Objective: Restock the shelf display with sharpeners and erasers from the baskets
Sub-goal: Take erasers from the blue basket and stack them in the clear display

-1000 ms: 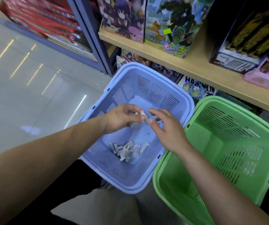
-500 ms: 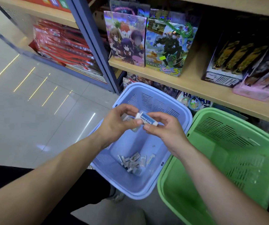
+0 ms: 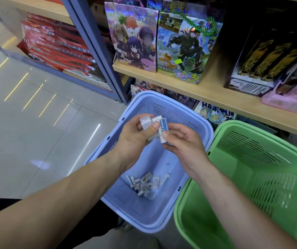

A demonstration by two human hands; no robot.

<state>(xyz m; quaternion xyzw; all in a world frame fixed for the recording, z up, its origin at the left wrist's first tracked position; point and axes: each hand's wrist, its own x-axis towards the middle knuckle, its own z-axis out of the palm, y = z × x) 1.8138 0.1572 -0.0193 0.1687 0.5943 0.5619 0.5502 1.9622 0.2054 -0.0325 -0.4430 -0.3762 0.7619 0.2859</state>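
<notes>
eraser [image 3: 163,127] between left hand [image 3: 135,139] and right hand [image 3: 185,146]

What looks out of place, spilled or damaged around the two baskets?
Nothing stands out. The blue basket and green basket look intact. The small packets lie heaped inside the blue one, none outside it. The left hand and right hand hold erasers above it.

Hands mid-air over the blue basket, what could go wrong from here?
1. The left hand grips several small packets at once; one might slip out, back into the blue basket or onto the floor.
2. The right hand only pinches the eraser by its lower end, so it could drop.
</notes>
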